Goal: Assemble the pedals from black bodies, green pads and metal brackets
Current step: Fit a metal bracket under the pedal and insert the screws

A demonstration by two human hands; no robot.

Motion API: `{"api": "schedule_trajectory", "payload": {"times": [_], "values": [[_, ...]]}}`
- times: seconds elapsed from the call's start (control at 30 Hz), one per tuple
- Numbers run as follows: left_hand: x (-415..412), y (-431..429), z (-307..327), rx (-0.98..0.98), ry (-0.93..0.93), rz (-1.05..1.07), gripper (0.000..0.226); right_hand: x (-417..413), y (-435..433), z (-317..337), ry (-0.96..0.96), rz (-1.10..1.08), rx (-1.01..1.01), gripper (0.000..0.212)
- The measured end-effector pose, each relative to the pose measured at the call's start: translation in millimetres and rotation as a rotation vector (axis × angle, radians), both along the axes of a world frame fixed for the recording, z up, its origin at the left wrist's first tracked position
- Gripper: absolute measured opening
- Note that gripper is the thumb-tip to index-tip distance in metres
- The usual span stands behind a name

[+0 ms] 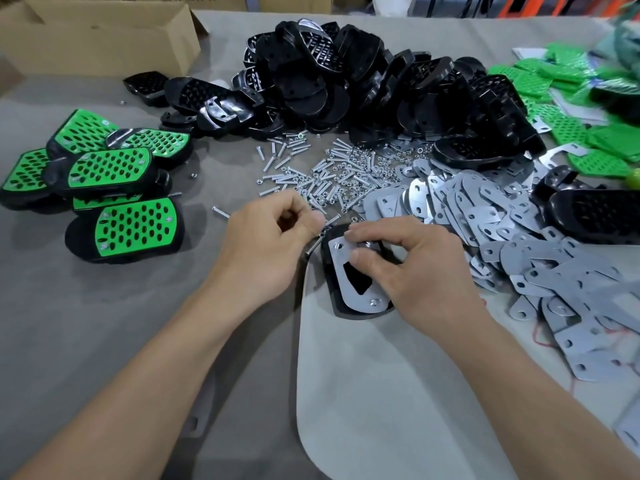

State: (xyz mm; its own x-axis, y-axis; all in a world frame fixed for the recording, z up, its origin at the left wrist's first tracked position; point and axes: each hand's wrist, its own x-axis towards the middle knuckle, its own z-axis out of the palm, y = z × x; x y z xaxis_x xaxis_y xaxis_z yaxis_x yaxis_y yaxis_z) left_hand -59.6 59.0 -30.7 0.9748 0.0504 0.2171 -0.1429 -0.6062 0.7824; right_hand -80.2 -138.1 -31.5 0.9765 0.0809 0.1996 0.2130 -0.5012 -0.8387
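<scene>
At the surface's (pixel 104 323) far edge a cardboard box (pixel 104 39) hides its contents; left hand (pixel 270 240) pinches bolts (pixel 312 248), right hand (pixel 415 268) pinches a bracket (pixel 341 271).

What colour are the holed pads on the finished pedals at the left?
The pads are bright green, in black bodies; head view shows them best.

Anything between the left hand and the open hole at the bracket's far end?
Nothing visible. The hole in the metal bracket lies uncovered. The right hand holds the bracket just right of it, and the left hand, pinching a screw, sits close on its left.
</scene>
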Motion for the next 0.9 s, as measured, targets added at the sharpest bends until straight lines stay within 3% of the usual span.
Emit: {"api": "schedule_trajectory", "payload": {"times": [0.17,0.3,0.4,0.5,0.63,0.73,0.9], "values": [[0,-4,0,-0.241,-0.055,-0.091,0.008,-4,1,5,-0.013,-0.013,0.039,0.029],[1,-2,6,-0.357,-0.199,-0.127,0.025,-1,3,24,-0.106,-0.064,0.133,0.025],[-2,-4,8,-0.411,-0.279,-0.155,0.034,11,9,41,0.025,0.075,0.278,0.007],[-5,-7,9,-0.4,-0.347,-0.122,0.036,22,15,48,0.147,0.204,0.333,0.009],[-9,-10,8,-0.346,-0.361,-0.073,0.036,28,15,43,0.203,0.199,0.34,0.013],[-11,-12,6,-0.332,-0.355,-0.062,0.03,28,10,39,0.217,0.254,0.314,0.01],[-13,-14,5,-0.279,-0.378,-0.026,0.038,20,14,34,0.158,0.261,0.432,0.006]]}}
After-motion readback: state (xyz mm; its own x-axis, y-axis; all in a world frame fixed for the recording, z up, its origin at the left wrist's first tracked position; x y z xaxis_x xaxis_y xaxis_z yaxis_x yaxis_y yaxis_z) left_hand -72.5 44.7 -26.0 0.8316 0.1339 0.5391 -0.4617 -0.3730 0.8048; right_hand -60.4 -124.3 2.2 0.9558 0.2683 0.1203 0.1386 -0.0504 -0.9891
